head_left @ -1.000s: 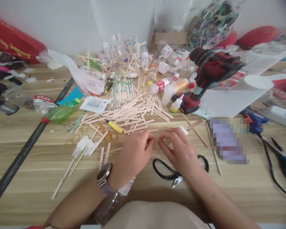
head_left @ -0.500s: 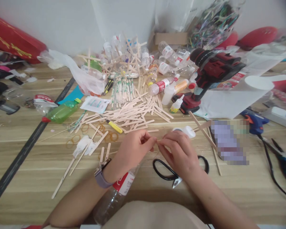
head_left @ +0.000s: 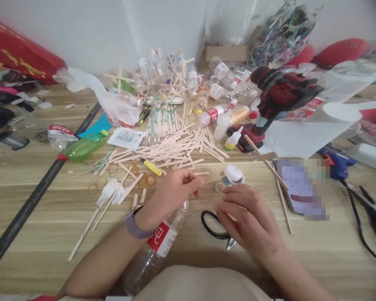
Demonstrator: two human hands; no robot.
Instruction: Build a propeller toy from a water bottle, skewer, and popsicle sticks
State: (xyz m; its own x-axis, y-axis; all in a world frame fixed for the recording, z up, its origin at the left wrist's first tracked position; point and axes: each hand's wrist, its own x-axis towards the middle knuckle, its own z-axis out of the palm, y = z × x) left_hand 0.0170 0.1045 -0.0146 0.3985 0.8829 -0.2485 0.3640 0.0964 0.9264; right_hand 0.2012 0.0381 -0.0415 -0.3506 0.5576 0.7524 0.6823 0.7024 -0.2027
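My left hand (head_left: 182,186), closed in a pinch, holds a thin wooden stick (head_left: 214,179) that points to the right. Beyond it, crossed flat craft sticks (head_left: 265,161) stand above the table; whether they are joined to the thin stick I cannot tell. My right hand (head_left: 246,209) is apart from the stick, its fingers bent and loosely parted, with nothing visible in them. Under that hand lie scissors (head_left: 213,225) with black handles, partly hidden. A white round cap-like piece (head_left: 233,173) is just beyond its fingertips. Below my left wrist lies a clear plastic bottle (head_left: 163,240) with a red label.
Loose craft sticks (head_left: 175,148) lie in a heap ahead, near a yellow cutter (head_left: 151,166) and rubber bands (head_left: 113,169). A red drill (head_left: 280,92) stands at the right, with a glue bottle (head_left: 233,140) beside it. Further right is a blue glue gun (head_left: 335,161).
My right hand has let go of the thin stick's near end and moved right and down, its fingers loosening. My left hand keeps its pinch. The crossed craft sticks have shifted slightly up.
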